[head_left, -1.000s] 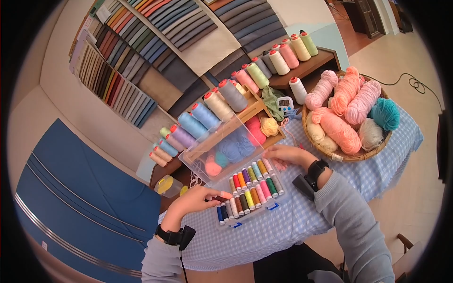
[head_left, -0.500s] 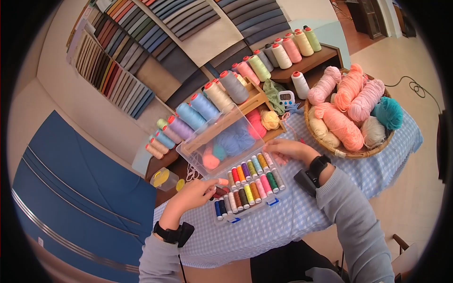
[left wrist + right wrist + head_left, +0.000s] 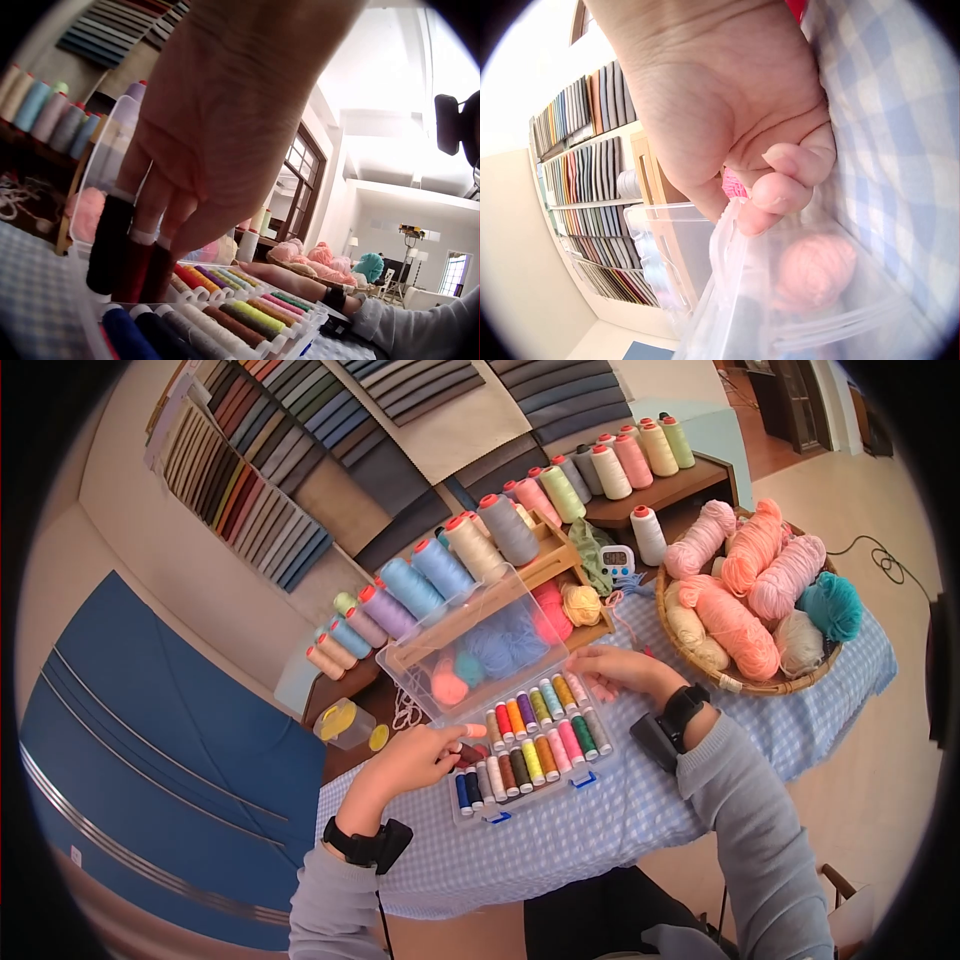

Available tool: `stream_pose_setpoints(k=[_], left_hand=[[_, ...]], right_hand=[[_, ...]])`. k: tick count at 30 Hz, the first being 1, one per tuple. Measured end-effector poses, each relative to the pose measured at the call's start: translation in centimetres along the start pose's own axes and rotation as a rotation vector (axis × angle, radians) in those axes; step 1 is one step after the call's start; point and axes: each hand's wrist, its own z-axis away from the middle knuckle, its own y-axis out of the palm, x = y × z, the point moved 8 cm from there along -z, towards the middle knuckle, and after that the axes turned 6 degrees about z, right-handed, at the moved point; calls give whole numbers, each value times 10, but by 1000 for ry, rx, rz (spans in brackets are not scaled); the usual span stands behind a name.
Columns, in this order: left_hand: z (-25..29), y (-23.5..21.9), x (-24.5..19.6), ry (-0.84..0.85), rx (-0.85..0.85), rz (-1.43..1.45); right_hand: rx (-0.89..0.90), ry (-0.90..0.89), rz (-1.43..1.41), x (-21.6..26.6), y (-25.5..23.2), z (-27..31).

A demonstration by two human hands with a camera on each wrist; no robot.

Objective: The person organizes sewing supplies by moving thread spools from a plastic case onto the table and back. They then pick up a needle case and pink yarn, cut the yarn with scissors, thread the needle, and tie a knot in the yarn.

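A clear plastic box (image 3: 520, 802) with its lid (image 3: 425, 693) raised lies on the gingham cloth, holding two rows of colourful thread spools (image 3: 530, 760). My left hand (image 3: 412, 760) is over the box's left end, its fingers and thumb around several dark spools. In the left wrist view a black spool (image 3: 109, 247) and a dark red spool (image 3: 135, 268) stand steeply against the fingers, with a dark brown one beside them. At the far right corner, my right hand (image 3: 625, 672) pinches the clear plastic lid edge (image 3: 727, 247) between thumb and fingers.
Behind the box stands a wooden rack (image 3: 550, 565) with large thread cones and yarn balls. A wicker basket (image 3: 735, 682) of yarn skeins sits on the right. A white timer (image 3: 617, 561) and a clear tub with a yellow lid (image 3: 335, 720) are nearby.
The head view has shifted a little. My left hand has lifted slightly over the box's left end, showing more of the dark red spools. The right hand keeps its place on the lid edge.
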Motion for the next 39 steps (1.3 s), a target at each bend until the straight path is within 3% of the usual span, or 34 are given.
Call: stream_pose_setpoints(k=[7, 13, 22, 29, 34, 39], left_hand=[[4, -7, -3, -44, 87, 116], [6, -2, 29, -134, -7, 380], [-12, -10, 43, -60, 28, 385], [-14, -21, 31, -112, 70, 421], [-17, -15, 30, -197, 76, 610], [-27, 3, 48, -129, 27, 591]], right_hand=[[2, 1, -4, 4, 0, 2], [-10, 3, -26, 1, -1, 1], [1, 22, -39, 2, 1, 2], [15, 1, -49, 0, 0, 0], [10, -10, -38, 4, 2, 3], [4, -15, -21, 1, -2, 0]])
